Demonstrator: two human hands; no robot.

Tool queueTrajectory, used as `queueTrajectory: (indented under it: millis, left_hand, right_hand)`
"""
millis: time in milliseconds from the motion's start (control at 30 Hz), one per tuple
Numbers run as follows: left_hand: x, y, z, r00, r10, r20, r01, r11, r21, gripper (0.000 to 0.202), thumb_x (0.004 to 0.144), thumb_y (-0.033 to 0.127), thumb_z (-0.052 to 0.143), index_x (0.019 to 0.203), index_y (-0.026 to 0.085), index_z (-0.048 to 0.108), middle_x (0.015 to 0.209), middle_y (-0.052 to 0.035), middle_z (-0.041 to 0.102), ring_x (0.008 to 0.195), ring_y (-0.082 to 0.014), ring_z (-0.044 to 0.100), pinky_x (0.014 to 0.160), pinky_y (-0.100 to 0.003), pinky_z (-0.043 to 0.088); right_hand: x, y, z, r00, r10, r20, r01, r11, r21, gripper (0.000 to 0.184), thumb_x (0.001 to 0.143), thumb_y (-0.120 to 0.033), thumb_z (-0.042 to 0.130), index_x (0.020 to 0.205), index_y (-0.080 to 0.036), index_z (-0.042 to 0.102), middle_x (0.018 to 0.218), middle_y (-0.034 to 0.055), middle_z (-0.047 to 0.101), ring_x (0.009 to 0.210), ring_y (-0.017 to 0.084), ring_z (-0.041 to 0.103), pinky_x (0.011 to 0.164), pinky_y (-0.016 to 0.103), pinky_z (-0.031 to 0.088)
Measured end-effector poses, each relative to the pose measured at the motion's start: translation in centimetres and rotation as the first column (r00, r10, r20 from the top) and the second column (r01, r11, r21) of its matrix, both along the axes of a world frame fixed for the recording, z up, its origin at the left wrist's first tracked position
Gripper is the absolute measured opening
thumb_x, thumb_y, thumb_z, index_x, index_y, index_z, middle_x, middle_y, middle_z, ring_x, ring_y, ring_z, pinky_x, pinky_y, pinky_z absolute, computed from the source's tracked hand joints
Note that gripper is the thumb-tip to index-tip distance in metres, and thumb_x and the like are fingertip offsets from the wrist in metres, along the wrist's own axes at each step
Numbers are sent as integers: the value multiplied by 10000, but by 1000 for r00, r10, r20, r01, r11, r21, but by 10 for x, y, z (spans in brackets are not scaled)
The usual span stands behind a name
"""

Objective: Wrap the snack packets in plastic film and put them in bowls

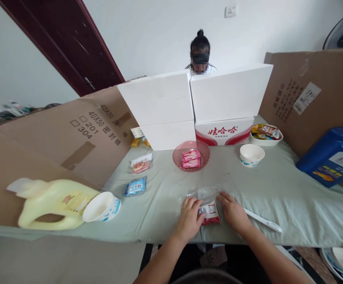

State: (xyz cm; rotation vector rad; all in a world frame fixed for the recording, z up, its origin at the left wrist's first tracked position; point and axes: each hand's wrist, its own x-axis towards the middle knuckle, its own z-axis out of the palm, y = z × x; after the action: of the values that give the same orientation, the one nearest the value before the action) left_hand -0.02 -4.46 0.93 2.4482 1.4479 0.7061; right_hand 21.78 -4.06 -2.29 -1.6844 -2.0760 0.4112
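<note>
A small red and white packet (209, 213) lies inside a clear plastic bag (202, 192) near the front edge of the cloth-covered table. My left hand (189, 217) rests on the bag's left side, its fingers laid out and the thumb touching the packet. On the other side, my right hand (233, 211) lies palm down with its fingers stretched over the bag's right edge. Just right of that hand is a white, long-handled tool (264, 221), partly hidden by the wrist. Farther back, a pink translucent bowl (177, 159) holds pink wrapped packets (191, 158).
White boxes (162, 102) stand across the back, with a person (200, 51) behind them. Cardboard walls (71, 134) flank the table. On the left are a yellow jug (62, 201), a paper bowl (108, 207) and a blue packet (135, 186); on the right, another bowl (252, 155) and a blue jug (334, 157).
</note>
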Motion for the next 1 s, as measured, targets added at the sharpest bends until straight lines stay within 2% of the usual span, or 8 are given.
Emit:
queueTrajectory:
  millis: [133,267,433,533,633,700,800,1000]
  left_hand:
    - [-2,-6,12,996,-67,64,73,992,-104,295,749,90,665,1004,236,637,1023,-47,579,1030,-244,556,936,-466,482]
    - [-5,-10,14,992,-83,95,98,982,-161,293,701,-8,652,885,214,599,1249,-71,538,1170,-260,522,974,-453,465]
    - [-6,-14,20,995,-89,53,93,993,-77,459,699,18,670,1087,229,545,1136,-63,603,1125,-275,541,1025,-545,399]
    - [-7,-17,32,993,-107,45,109,994,-34,569,762,111,652,1280,238,455,1237,-100,560,1170,-300,515,1038,-584,372]
    - [-6,-19,43,974,-212,84,217,975,-47,421,856,117,498,1260,233,484,1250,-98,568,1192,-270,509,1051,-526,384]
    - [-2,-18,44,966,-227,124,237,968,-79,341,901,110,401,1195,227,529,1157,-81,623,1096,-231,566,989,-451,451]
    - [8,-14,34,989,-122,86,131,986,-101,236,911,213,489,1132,230,571,1076,-68,652,990,-242,593,892,-427,497]
    - [18,-12,11,994,-83,-64,77,992,-97,534,671,231,751,1178,239,582,1094,-88,624,1090,-336,518,933,-491,462]
  right_hand:
    - [3,6,2,997,22,-71,-23,1000,-13,392,866,-114,425,1172,-200,654,1343,113,562,1092,219,629,930,377,513]
    - [7,3,5,988,48,-148,-55,998,-40,304,881,-158,436,1021,-201,702,1324,118,567,1087,226,628,914,383,512]
    - [15,-16,38,981,92,-168,-80,994,80,275,938,-287,430,907,-215,693,1220,103,608,961,206,649,825,364,522]
    - [17,-37,69,964,253,-83,-238,959,157,267,951,-266,428,926,-236,692,1127,80,651,975,207,609,842,358,484]
    - [17,-59,85,881,470,-50,-470,883,15,246,915,-214,479,807,-260,695,840,21,696,841,176,611,736,289,457]
    - [17,-68,81,852,522,-44,-524,845,-110,212,861,-205,543,728,-275,692,687,-10,679,731,166,622,641,259,427]
    - [14,-69,66,904,427,30,-413,889,-200,170,837,-226,569,732,-276,693,637,-14,684,623,167,642,553,245,380]
    - [7,-38,41,973,205,102,-207,978,2,229,928,-194,446,990,-236,663,877,36,711,781,183,668,674,275,468]
